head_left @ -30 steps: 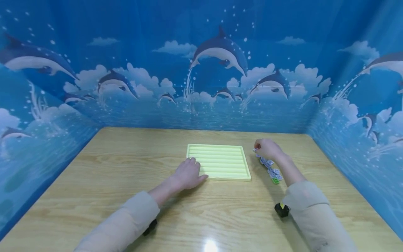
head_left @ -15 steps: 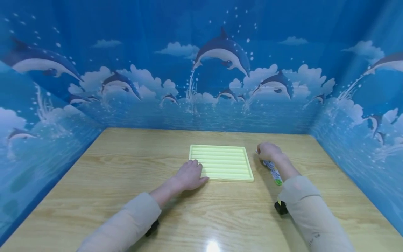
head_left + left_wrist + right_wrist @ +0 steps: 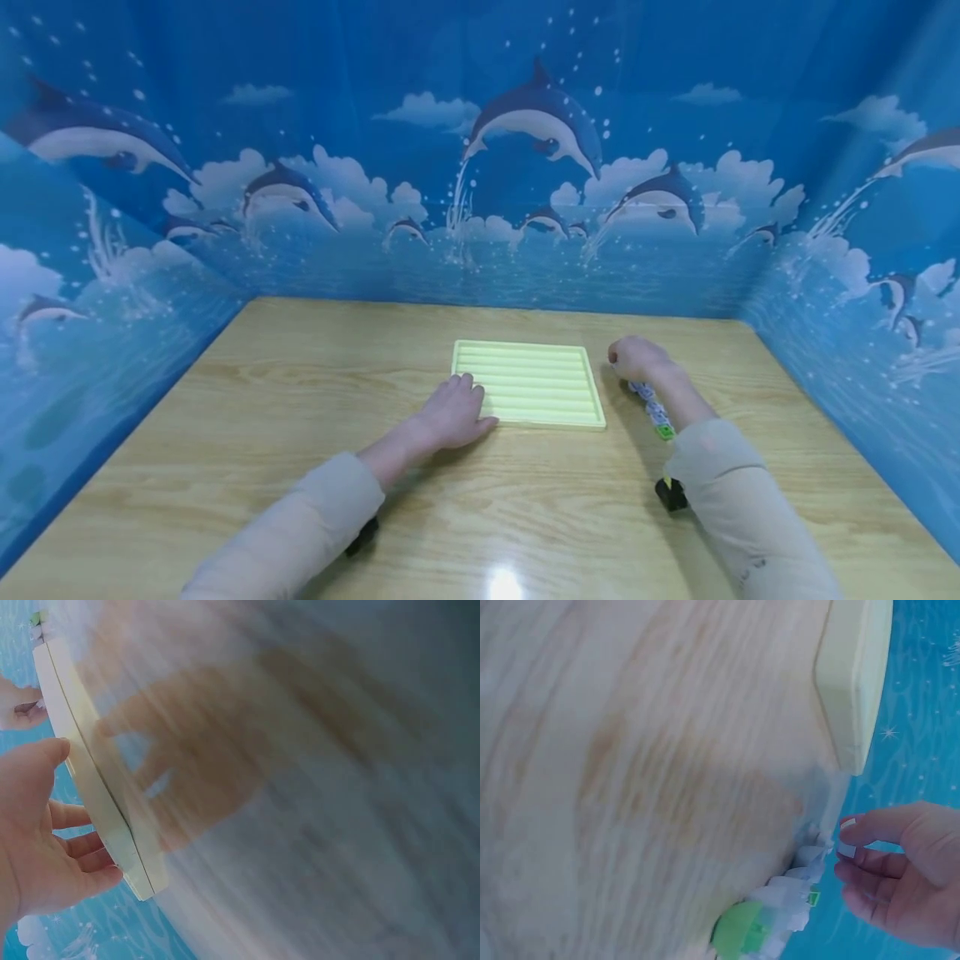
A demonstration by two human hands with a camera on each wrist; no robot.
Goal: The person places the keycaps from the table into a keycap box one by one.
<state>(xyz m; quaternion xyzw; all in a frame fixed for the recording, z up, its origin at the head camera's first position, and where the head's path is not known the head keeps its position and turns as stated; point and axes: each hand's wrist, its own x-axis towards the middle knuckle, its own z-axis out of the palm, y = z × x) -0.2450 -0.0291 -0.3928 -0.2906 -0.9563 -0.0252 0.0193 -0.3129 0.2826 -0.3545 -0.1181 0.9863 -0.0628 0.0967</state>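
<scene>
A pale yellow ridged tray (image 3: 540,387) lies on the table. My left hand (image 3: 452,412) rests at its front left corner, thumb stretched along the front edge and the other fingers over the left side. In the left wrist view, the thumb and fingers of that hand (image 3: 49,832) touch the tray's edge (image 3: 94,772). My right hand (image 3: 637,358) is just right of the tray. In the right wrist view it pinches a small white tile (image 3: 847,838) between thumb and finger. Below it runs a line of small white-and-blue tiles (image 3: 654,407) with a green tile (image 3: 665,432) at the near end.
The wooden table (image 3: 315,350) reaches back to a blue dolphin-print curtain (image 3: 360,208) that closes off the rear and both sides. A black wrist-worn device (image 3: 671,494) hangs under the right sleeve.
My right hand has shifted slightly over the far end of the tile line, covering more of it. The left hand stays on the tray; the view has shifted a little.
</scene>
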